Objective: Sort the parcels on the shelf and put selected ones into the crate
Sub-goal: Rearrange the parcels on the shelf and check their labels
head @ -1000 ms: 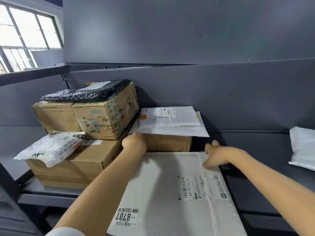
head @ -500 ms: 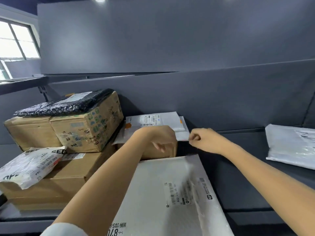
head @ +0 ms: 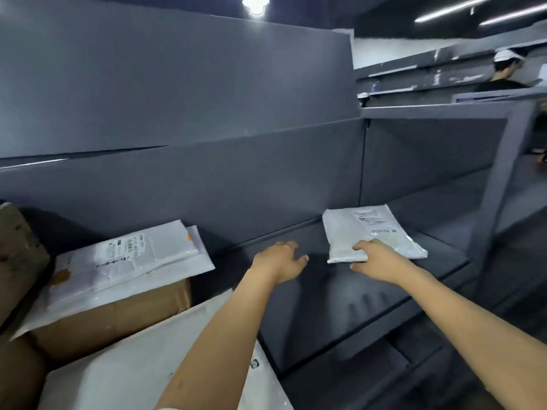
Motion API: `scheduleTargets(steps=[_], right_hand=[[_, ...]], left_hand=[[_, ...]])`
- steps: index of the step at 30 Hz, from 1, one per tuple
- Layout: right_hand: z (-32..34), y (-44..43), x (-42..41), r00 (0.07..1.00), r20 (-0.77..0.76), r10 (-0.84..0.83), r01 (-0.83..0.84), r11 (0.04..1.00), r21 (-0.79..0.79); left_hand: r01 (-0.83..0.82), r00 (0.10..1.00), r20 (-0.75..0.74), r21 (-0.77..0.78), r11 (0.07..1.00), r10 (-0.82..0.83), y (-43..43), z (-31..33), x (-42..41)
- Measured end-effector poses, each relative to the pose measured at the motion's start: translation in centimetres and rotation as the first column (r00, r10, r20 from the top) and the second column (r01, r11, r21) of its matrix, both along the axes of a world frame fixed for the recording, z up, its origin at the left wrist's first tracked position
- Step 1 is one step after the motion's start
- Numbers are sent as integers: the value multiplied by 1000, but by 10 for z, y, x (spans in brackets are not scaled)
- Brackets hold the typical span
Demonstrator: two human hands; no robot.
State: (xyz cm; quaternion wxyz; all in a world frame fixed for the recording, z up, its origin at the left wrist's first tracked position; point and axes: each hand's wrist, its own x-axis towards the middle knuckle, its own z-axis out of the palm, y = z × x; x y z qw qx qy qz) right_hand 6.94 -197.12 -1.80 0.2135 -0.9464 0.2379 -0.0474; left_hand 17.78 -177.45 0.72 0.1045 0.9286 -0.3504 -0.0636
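Observation:
A white plastic mailer (head: 373, 229) with a printed label lies flat on the dark grey shelf (head: 340, 294), to the right. My right hand (head: 377, 255) takes its near left corner, fingers on top and thumb under the edge. My left hand (head: 281, 260) hovers open over the bare shelf a little to the left, fingers spread, touching nothing. At the left, two white mailers (head: 130, 255) lie stacked on a brown cardboard box (head: 118, 318). A large white padded envelope (head: 133, 368) lies at the near left, partly under my left forearm. No crate is in view.
The shelf's grey back panel (head: 207, 179) rises right behind the parcels. A grey upright post (head: 500, 173) closes the shelf bay at the right. Another person in a white cap (head: 506, 66) stands at the far right behind a further shelf. A brown box edge (head: 14, 247) shows at far left.
My view has swung to the right. Both hands left the large padded envelope and moved right; my right hand now holds the corner of the white mailer, my left hand has opened.

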Motion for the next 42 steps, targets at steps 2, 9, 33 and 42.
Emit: scheduleTargets(steps=[2,9,33,42], right_hand=[[-7,-16,-14,998,-4,-65,65,996,65],[-18,-27,-18,812,34,-582,93,187,978],[-22,-14,31,658,203,-725,-337,-43,940],[-6,32,40,681,474,-558,-510,103,854]], left_hand=[[38,999,-8,23,999,-38,-19,-4,-5],[137,990,-45,26,990,-136,-58,-16,-15],[-311,782,-621,-332,891,41,-24,-4,21],[-558,642,-654,-757,341,-400,-21,19,30]])
